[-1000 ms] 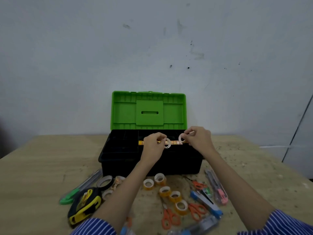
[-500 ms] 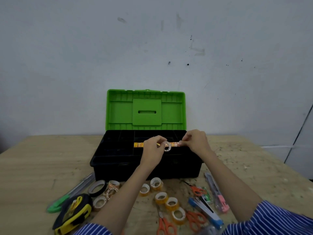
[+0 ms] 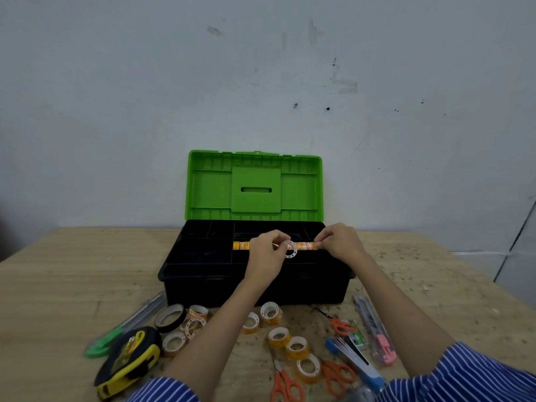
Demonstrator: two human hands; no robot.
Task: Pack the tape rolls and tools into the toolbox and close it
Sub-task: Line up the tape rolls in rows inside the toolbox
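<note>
A wooden table (image 3: 72, 274) filled the lower half of the view, and a black toolbox (image 3: 252, 282) sat at its centre with its green lid (image 3: 255, 185) standing upright at the 12 o'clock side. Inside the tray, a row of orange tape rolls (image 3: 242, 245) lay on edge in a middle compartment. At 7 o'clock from the box lay a yellow-and-black tape measure (image 3: 127, 358), with a black tape roll (image 3: 170, 317) just beside it. Loose clear tape rolls (image 3: 297, 348) were scattered at 6 o'clock, near orange scissors (image 3: 285, 384). Over the tray, the left hand (image 3: 266, 256) pinched a small white tape roll (image 3: 291, 248) between thumb and fingers. At its 3 o'clock, the right hand (image 3: 339, 240) had fingers curled, pinching at the row's end; what it held was hidden.
</note>
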